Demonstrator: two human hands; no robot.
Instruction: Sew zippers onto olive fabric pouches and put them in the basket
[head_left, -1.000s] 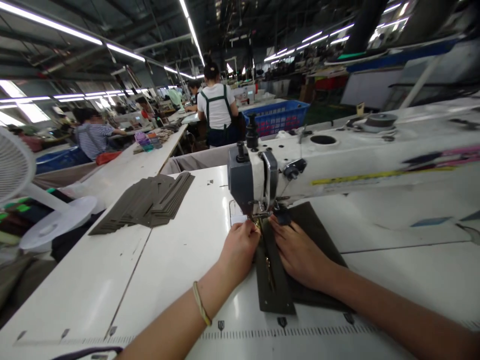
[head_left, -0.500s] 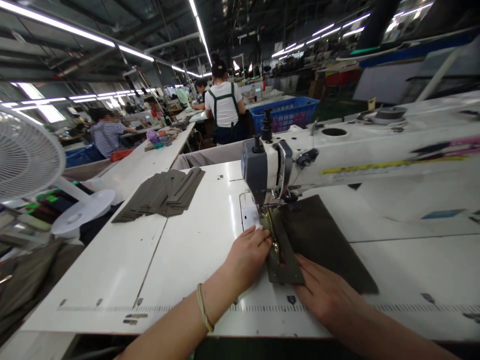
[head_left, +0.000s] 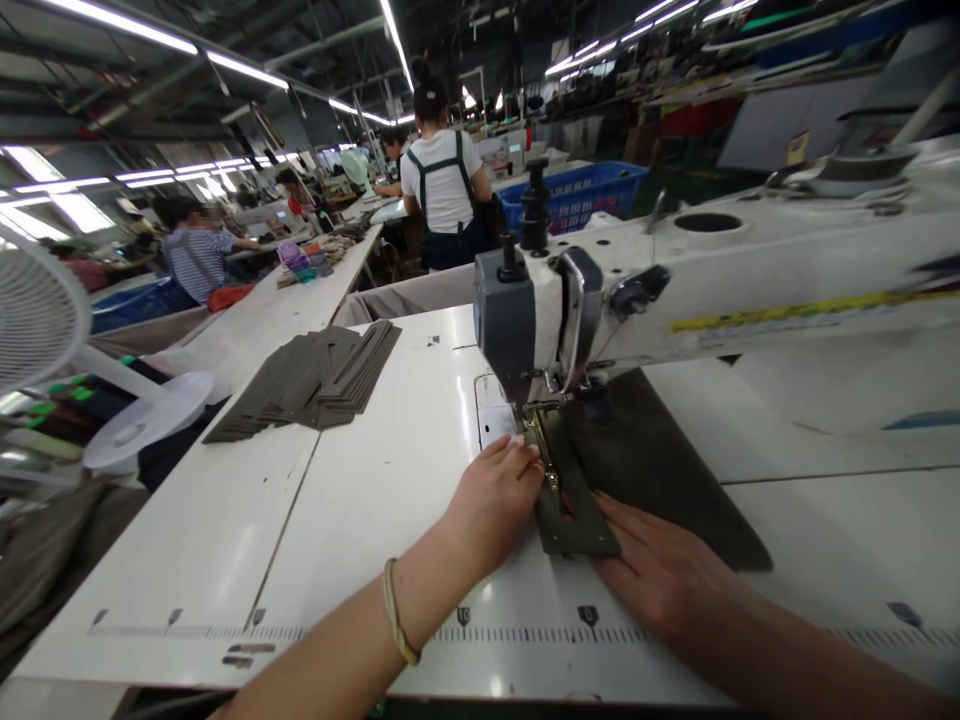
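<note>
Olive, flat strip (head_left: 581, 532) with brass zipper (head_left: 551, 468) under grey-and-white sewing head (head_left: 507, 318). Left hand (head_left: 491, 505) half-curled at left edge, pinch unclear; right hand (head_left: 667, 580) open, near right. Best guided flat, straight, fingertips back.

Glossy wht tabletop (head_left: 375, 520), matt fabric pcs (head_left: 300, 385), shiny metal zip (head_left: 551, 465)

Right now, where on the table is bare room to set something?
Bare: the table between the stack and left hand; also right of the dark cloth. Crowded: by the machine head, around the zip piece and right hand.
</note>
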